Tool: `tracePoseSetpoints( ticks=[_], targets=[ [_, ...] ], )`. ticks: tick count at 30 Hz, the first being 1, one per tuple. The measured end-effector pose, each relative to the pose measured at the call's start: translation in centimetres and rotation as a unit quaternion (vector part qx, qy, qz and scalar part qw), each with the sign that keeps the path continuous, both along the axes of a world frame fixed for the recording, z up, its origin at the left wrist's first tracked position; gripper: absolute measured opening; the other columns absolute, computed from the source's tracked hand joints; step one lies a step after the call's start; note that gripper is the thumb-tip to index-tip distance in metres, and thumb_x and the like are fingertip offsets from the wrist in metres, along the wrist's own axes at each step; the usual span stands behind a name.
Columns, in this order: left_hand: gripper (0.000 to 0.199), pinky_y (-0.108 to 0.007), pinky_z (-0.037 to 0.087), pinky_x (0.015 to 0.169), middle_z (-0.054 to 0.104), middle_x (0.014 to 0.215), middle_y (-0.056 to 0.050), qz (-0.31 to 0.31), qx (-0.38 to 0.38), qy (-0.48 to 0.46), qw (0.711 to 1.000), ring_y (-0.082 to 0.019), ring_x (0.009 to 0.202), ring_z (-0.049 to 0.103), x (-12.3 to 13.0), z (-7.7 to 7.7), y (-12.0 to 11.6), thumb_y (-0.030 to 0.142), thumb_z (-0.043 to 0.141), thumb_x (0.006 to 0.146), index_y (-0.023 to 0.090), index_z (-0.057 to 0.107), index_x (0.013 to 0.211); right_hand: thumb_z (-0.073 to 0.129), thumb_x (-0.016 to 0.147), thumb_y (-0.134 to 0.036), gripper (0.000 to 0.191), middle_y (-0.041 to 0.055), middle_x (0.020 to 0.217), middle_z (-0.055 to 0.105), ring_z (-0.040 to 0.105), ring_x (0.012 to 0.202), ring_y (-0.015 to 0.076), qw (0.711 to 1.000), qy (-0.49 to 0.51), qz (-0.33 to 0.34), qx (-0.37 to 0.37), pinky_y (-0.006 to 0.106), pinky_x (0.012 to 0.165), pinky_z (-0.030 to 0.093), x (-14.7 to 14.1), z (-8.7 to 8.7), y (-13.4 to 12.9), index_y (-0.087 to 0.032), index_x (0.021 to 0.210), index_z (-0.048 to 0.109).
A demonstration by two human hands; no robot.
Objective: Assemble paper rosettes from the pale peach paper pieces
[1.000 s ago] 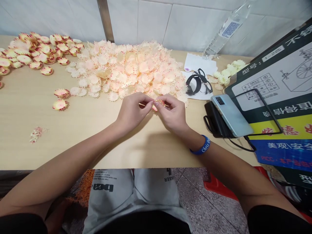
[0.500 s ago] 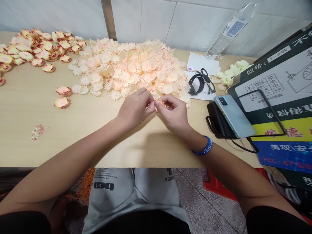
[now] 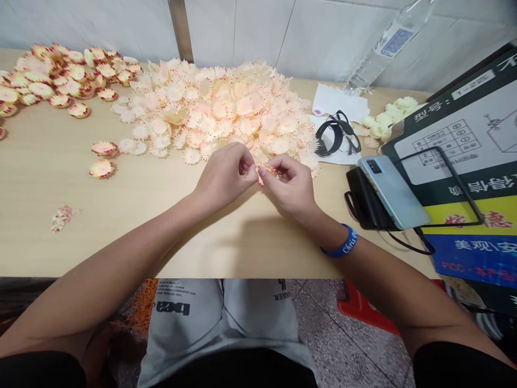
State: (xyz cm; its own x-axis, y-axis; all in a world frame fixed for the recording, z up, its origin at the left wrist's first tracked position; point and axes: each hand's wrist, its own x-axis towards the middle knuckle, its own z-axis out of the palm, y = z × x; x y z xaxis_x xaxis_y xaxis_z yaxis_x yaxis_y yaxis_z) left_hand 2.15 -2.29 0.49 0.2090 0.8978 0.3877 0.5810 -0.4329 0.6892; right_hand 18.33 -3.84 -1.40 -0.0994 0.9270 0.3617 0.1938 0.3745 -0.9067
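Between my two hands is a small artificial flower piece (image 3: 262,177), cream with red tips, mostly covered by my fingers. My left hand (image 3: 226,171) pinches its left edge with thumb and forefinger. On the other side, my right hand (image 3: 291,186) is closed on it, thumb in front and fingers curled behind. Just beyond the hands spreads a big heap of pale pink, toothed flower layers (image 3: 226,105). Two red-edged flower pieces (image 3: 102,168) lie to the left, and a larger pile of similar ones (image 3: 60,81) sits at the back left.
Small scraps (image 3: 62,218) lie at the left of the table (image 3: 133,215). On the right are a phone (image 3: 393,188) on a black case (image 3: 365,199), glasses (image 3: 343,126) on paper, a plastic bottle (image 3: 369,64), pale green flower pieces (image 3: 390,121) and a printed box (image 3: 476,178).
My hands stay in almost the same place, still pinching the flower piece, with slight finger movement. The view has shifted a little, so things on the right appear farther right.
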Motion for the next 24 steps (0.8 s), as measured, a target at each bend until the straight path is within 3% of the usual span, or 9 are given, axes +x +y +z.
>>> tracePoseSetpoints(
  ticks=[4,10,16,20,24],
  targets=[
    [0.009,-0.025,0.037,0.060,0.054,0.065,0.002,0.057,-0.015,-0.050,0.997,-0.011,0.062,0.049,-1.5,0.0,1.6,0.012,0.056,0.072,0.017,0.051,0.068,0.070,0.078,-0.038,0.024,-0.0013,0.066,0.054,0.049,0.062,0.0116,1.000,0.024,0.004,0.000,0.025,0.055,0.039,0.1,0.0,0.0,-0.020,0.070,0.057],
    [0.017,-0.024,0.035,0.056,0.050,0.060,0.002,-0.030,-0.059,-0.090,0.994,-0.011,0.058,0.046,-1.6,0.2,1.4,0.011,0.041,0.081,0.019,0.045,0.066,0.070,0.078,-0.042,0.025,-0.0038,0.066,0.049,0.045,0.055,0.0086,0.989,0.098,0.023,-0.110,0.024,0.050,0.038,0.3,-0.9,0.7,-0.021,0.078,0.056],
    [0.029,-0.024,0.026,0.049,0.040,0.050,0.004,-0.014,-0.058,-0.075,0.995,-0.009,0.048,0.036,-1.3,0.3,0.8,0.016,0.042,0.084,0.019,0.039,0.055,0.067,0.079,-0.038,0.021,-0.0045,0.064,0.047,0.041,0.050,0.0071,0.979,0.120,0.060,-0.155,0.023,0.047,0.034,0.2,-0.9,1.0,-0.019,0.079,0.057],
    [0.033,-0.023,0.035,0.054,0.053,0.056,0.002,0.009,-0.014,-0.051,0.999,-0.010,0.054,0.047,-1.8,1.3,1.6,0.030,0.049,0.089,0.017,0.053,0.059,0.065,0.079,-0.037,0.021,-0.0035,0.063,0.049,0.044,0.052,0.0078,0.981,0.091,0.076,-0.153,0.023,0.048,0.036,0.0,-0.8,1.1,-0.018,0.076,0.058],
    [0.015,-0.024,0.045,0.067,0.070,0.077,-0.003,0.048,-0.018,-0.014,0.999,-0.015,0.074,0.062,-3.2,3.2,0.7,0.026,0.060,0.082,0.016,0.065,0.072,0.068,0.076,-0.040,0.024,-0.0014,0.070,0.052,0.048,0.059,0.0098,0.983,0.071,0.083,-0.149,0.024,0.055,0.044,0.0,-1.0,1.1,-0.018,0.076,0.060]
  ],
)
